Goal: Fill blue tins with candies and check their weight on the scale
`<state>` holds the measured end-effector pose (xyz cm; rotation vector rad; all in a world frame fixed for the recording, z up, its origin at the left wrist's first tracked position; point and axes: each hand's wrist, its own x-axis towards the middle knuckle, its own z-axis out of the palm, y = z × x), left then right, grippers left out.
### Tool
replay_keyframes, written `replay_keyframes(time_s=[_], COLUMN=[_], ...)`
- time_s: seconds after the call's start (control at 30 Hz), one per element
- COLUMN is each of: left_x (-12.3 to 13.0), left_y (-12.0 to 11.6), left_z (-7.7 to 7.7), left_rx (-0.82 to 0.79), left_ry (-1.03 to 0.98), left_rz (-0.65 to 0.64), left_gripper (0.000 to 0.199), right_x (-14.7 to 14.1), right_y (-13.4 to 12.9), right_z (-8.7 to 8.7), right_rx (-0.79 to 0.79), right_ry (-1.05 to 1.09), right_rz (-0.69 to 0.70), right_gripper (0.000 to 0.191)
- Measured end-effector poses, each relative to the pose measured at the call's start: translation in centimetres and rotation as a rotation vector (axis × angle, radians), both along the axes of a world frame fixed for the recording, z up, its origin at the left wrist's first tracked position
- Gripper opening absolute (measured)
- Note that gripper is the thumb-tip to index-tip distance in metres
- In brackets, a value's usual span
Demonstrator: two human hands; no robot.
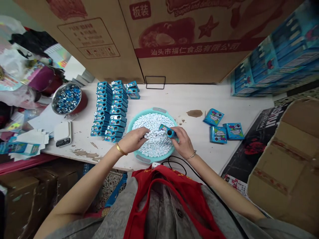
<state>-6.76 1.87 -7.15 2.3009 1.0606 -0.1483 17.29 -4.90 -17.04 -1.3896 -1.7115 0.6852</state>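
A turquoise plastic basin [131,123] full of small white candies [156,146] stands on the table in front of me. Over its right side, my right hand [183,142] grips a small blue candy box [166,130]; a dark round hole shows at the box's near end. My left hand [133,139] is at the basin's left side, its fingers curled down towards the candies. Whatever lies between those fingertips is too small to make out. Left of the basin, several similar blue boxes [116,111] stand in two long rows and a short third one.
Three blue packets [218,134] lie at right. Large cartons [179,66] wall off the back, with stacked blue display boxes [271,66] beside them. A metal pot [67,98] of wrapped sweets and a white scale [63,132] stand left. A black cable [211,189] crosses my right forearm.
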Motion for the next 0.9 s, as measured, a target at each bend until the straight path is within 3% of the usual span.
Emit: replay_keyframes(time_s=[0.13,0.3,0.4,0.5,0.6,0.73,0.8,0.9], left_x=[2.5,5.6,6.5,5.6,2.4,-1.9,-2.3,-0.3], left_y=[0.2,-0.8,-1.5,-1.5,-0.8,-0.6,-1.2,-2.3], left_z=[3.3,6.1,7.1,6.8,4.2,-3.4,-7.6,-12.7], left_rx=[0.076,0.152,0.158,0.184,0.199,0.018,-0.042,-0.086], left_ry=[0.248,0.476,0.47,0.388,0.373,0.417,0.389,0.285], left_rz=[-0.111,-0.146,-0.127,-0.102,0.009,0.177,0.162,0.139], left_gripper=[0.026,0.03,0.022,0.021,0.021,0.019,0.016,0.02], right_x=[-1.3,-2.1,-2.2,-2.1,-1.6,-0.4,0.3,1.0], right_y=[0.1,-0.1,-0.2,-0.2,-0.1,-0.1,-0.1,-0.1], right_z=[0.2,0.2,0.1,-0.1,-0.3,-0.1,0.0,0.2], right_rx=[0.017,0.034,0.034,0.027,0.023,0.014,0.011,0.011], right_ry=[-0.015,-0.014,-0.01,-0.007,0.006,0.028,0.033,0.031], right_rz=[0.049,0.077,0.076,0.062,0.033,-0.02,-0.044,-0.084], right_gripper=[0.049,0.049,0.049,0.049,0.046,0.044,0.043,0.039])
